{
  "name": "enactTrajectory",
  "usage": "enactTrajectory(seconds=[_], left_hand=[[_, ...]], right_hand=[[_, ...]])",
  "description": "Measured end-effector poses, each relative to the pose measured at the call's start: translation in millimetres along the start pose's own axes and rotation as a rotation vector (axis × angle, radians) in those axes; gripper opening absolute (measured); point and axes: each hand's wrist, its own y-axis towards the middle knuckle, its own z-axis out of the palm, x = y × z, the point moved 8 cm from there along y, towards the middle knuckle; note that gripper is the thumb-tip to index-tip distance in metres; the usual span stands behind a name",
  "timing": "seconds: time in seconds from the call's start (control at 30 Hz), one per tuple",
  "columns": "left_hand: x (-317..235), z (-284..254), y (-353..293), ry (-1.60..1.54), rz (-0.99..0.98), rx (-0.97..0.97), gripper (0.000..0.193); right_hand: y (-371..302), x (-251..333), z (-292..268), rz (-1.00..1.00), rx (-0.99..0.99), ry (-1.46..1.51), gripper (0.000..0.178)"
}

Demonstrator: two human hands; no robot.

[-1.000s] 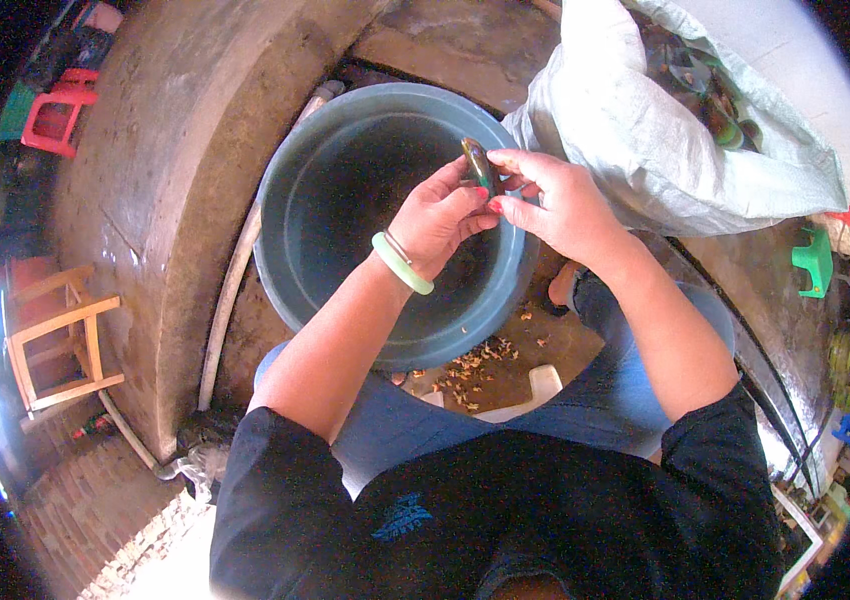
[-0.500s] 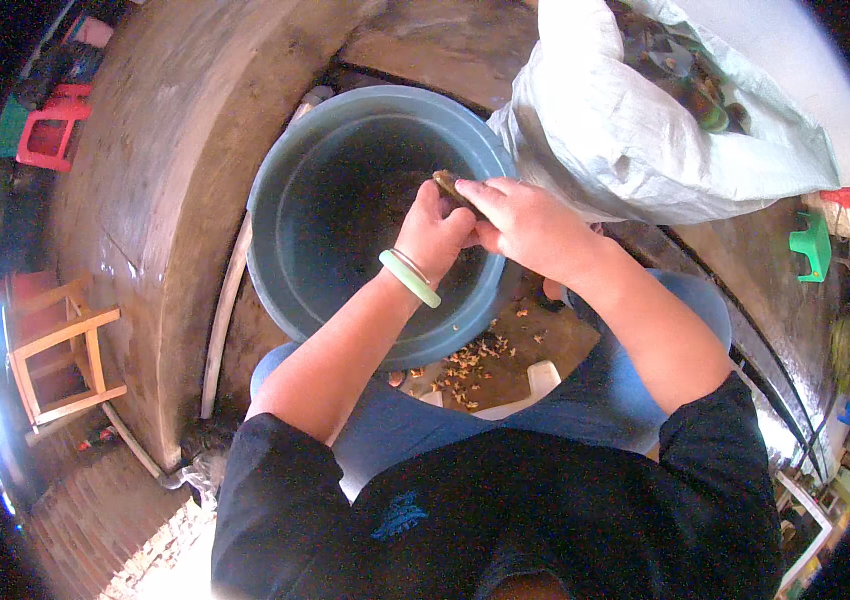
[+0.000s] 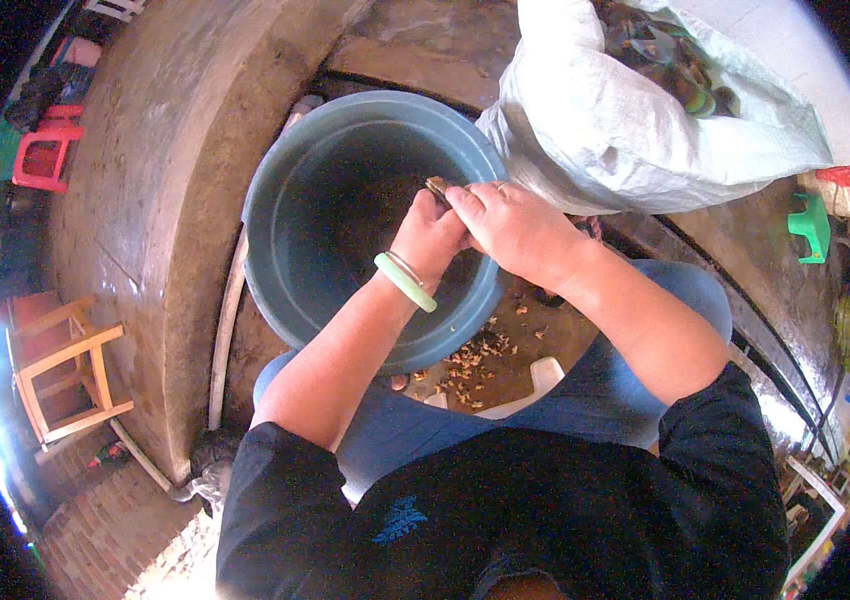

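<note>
Over the big blue-grey tub (image 3: 270,290), both my hands meet above its right half. My left hand (image 3: 427,235), with a pale green bangle and a thin band at the wrist, grips a small brownish shell that looks like a mussel (image 3: 436,186); only its tip shows past the fingers. My right hand (image 3: 517,225) is closed against the same shell from the right, its fingers bent over it. Whether it also has a tool is hidden. The tub's inside is dark, with something brownish low down that I cannot make out.
A white woven sack (image 3: 615,130) holding green-edged shells (image 3: 680,65) stands at the far right of the tub. Small orange-brown scraps (image 3: 470,370) litter the floor between my knees. A wooden stool (image 3: 75,370), red stool (image 3: 45,150) and green stool (image 3: 810,230) stand farther off.
Both hands still grip the shell, and the right hand has turned slightly over it, covering more. The whole view has shifted a little.
</note>
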Motion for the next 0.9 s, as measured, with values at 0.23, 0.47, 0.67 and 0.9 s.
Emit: enactTrajectory(seconds=[0.23, 0.47, 0.67, 0.9], left_hand=[[-11.1, 8.1, -6.8, -0.26, 0.032, 0.057, 0.031], [-20.3, 6.6, -4.8, -0.177, 0.177, 0.114, 0.03], [-8.7, 1.5, -3.0, -0.016, 0.076, -0.07, 0.022], [-10.1, 2.1, -4.6, 0.088, 0.102, 0.085, 0.019]], right_hand=[[2.3, -26.6, -2.6, 0.188, 0.003, 0.378, 0.037], [4.8, -26.1, -18.3, 0.187, -0.044, 0.368, 0.035], [0.4, 2.0, -7.6, 0.007, -0.022, -0.046, 0.029], [6.0, 1.0, -12.4, 0.011, -0.038, 0.021, 0.032]])
